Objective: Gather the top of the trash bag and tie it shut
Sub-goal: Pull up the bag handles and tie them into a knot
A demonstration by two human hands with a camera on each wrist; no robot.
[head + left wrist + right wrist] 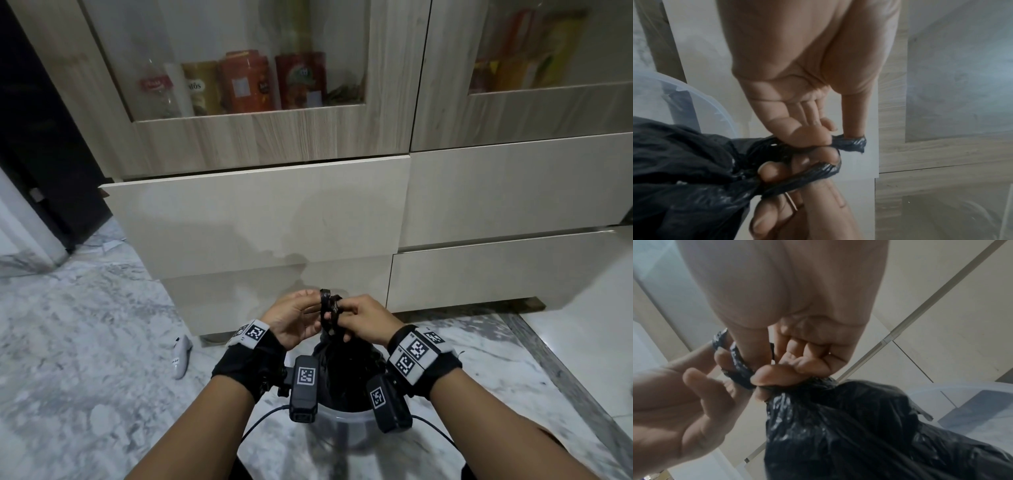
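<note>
A twisted black strip of the bag point(342, 363) is pinched between thumb and fingers point(818, 134) of the left hand point(291, 320); another strip is looped round the curled fingers point(809, 360) of the right hand point(364, 322), which grip the gathered neck. Only the wrist views show the loops and the pinches; the head view shows both hands raised close together just above the bin point(339, 425), palms turned inward. The bag sits in the bin, on the floor before the cabinet point(274, 219).
</note>
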